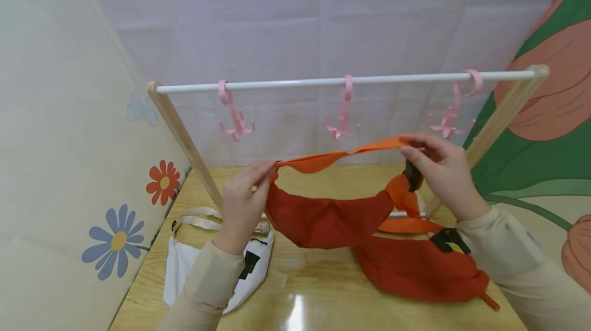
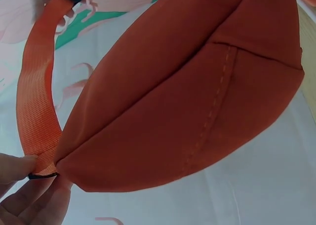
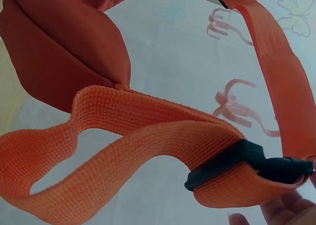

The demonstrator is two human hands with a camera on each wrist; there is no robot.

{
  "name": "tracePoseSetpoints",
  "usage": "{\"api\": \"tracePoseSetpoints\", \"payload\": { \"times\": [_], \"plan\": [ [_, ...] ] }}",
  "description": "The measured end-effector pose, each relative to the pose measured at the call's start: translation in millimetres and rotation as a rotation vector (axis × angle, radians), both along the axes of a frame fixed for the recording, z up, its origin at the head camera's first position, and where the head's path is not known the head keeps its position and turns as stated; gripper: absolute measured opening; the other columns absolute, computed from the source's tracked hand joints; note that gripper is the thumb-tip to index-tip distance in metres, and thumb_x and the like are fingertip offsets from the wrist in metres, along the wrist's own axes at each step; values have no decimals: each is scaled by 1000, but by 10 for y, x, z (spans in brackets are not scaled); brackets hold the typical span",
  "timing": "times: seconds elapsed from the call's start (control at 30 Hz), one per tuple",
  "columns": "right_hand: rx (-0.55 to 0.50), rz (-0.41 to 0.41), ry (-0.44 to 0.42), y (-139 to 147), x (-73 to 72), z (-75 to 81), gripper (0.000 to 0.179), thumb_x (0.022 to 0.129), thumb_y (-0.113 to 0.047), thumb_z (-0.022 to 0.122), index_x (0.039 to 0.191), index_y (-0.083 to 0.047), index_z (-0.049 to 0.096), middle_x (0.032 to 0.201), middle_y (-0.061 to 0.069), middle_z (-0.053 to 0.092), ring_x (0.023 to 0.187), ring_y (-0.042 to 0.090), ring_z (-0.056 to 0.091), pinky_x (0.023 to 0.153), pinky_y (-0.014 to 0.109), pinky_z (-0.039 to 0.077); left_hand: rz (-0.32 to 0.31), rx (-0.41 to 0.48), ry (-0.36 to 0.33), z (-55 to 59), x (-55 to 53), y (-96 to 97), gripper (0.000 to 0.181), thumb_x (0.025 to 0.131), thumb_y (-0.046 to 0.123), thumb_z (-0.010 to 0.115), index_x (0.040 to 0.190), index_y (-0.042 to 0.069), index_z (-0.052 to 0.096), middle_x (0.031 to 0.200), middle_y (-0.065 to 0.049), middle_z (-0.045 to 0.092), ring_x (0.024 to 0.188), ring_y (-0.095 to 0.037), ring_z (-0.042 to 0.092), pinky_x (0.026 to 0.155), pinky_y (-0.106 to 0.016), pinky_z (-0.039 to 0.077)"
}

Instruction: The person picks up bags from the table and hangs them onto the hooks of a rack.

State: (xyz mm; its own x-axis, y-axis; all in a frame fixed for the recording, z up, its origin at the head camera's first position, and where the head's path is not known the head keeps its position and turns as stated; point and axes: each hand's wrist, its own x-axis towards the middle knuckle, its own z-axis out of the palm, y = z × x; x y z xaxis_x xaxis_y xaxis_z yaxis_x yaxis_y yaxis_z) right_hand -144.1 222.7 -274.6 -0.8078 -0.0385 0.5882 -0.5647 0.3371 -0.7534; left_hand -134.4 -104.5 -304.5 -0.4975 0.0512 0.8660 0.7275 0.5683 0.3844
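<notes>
A red waist bag (image 1: 328,220) hangs in the air between both hands, above the table. My left hand (image 1: 244,200) pinches the orange strap (image 1: 314,163) where it joins the bag's left end; thumb and fingers (image 2: 17,168) show this grip in the left wrist view. Farther along the strap, beside a black buckle (image 3: 247,161), my right hand (image 1: 440,172) pinches the webbing. The strap stretches between the hands, while a loose loop dangles below the buckle. On the table lie a second red waist bag (image 1: 420,269), at right, and a white bag (image 1: 258,264), partly behind my left forearm.
A rack with a white rod (image 1: 291,83) and wooden side posts (image 1: 184,141) stands behind the held bag. Three pink hooks hang from the rod: a left hook (image 1: 236,128), a middle hook (image 1: 341,128) and a right hook (image 1: 448,123). The wooden table (image 1: 300,290) lies below.
</notes>
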Motion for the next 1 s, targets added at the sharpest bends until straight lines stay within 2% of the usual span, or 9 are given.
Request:
{"api": "tracePoseSetpoints", "payload": {
  "times": [0.23,0.43,0.8,1.0],
  "plan": [
    [-10,21,-6,-4,0,42,25,93,2,61,117,0,68,98,-8,68,83,8,62,69,13,49,-1,7,7,30,-21,-2,19,78,-12,73,96,-6,74,93,-17,73,84,-30,70,72,-42,57],
    [37,-16,-2,-2,1,69,26,94,-2,61,119,1,67,102,-11,66,85,7,61,70,13,49,-13,11,20,47,-38,-4,19,78,-13,72,96,-7,74,91,-17,72,80,-29,71,69,-41,57],
    [14,-58,-25,-12,-52,91,24,94,-4,63,117,-5,69,103,-13,67,86,6,60,68,12,48,-14,7,48,75,-66,0,20,77,-14,73,96,-7,74,91,-17,72,79,-29,71,68,-40,58],
    [41,-59,9,-29,-72,101,25,94,-3,62,117,-7,70,103,-13,66,85,6,60,69,12,47,-10,8,68,95,-75,-11,20,76,-15,72,95,-8,74,91,-18,72,78,-30,70,67,-39,58]
  ]
}}
